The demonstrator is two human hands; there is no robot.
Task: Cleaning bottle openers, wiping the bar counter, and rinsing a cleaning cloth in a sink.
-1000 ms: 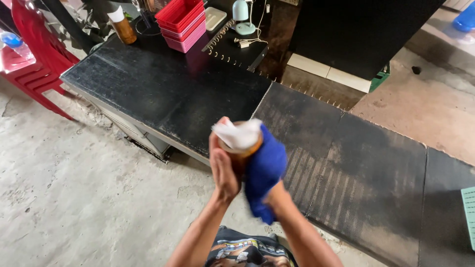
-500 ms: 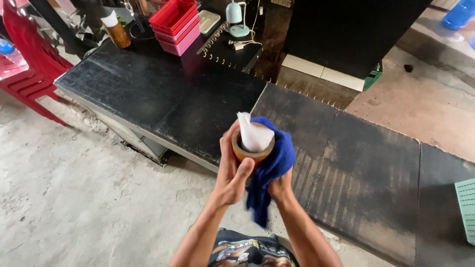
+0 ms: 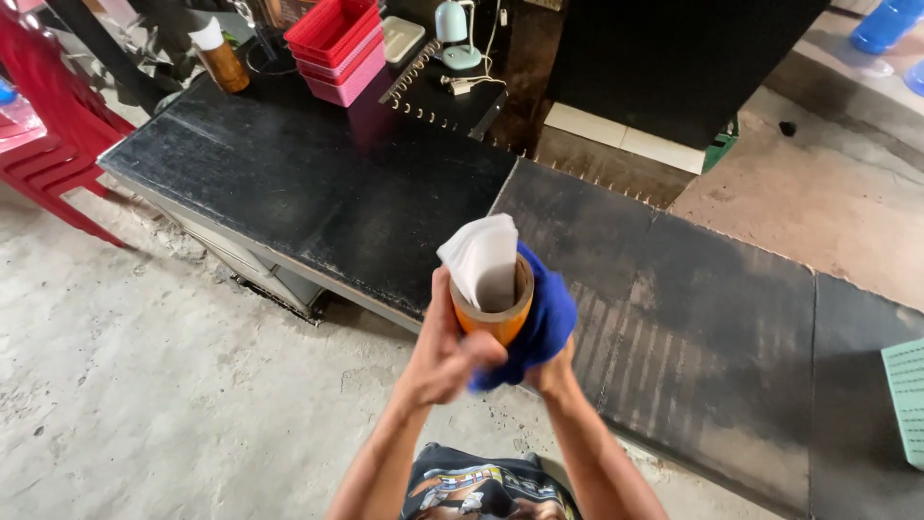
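Note:
I hold an orange-brown tube (image 3: 493,320) upright in front of me, its open top facing the camera. A folded white paper (image 3: 484,260) sticks out of the tube's mouth. My left hand (image 3: 450,349) wraps the tube's near side with the thumb across it. My right hand (image 3: 553,371) is mostly hidden under a blue cloth (image 3: 544,323) that it presses against the tube's right side.
A long black workbench (image 3: 318,193) runs from left to right below my hands. Stacked red and pink trays (image 3: 339,43), a second paper-stuffed brown tube (image 3: 219,58) and a pale green desk lamp (image 3: 452,34) sit at its far side. A red plastic chair (image 3: 48,125) stands at left.
The tube has tipped up so its open mouth faces me. The paper now stands higher out of it, and my left thumb has moved across the tube's front.

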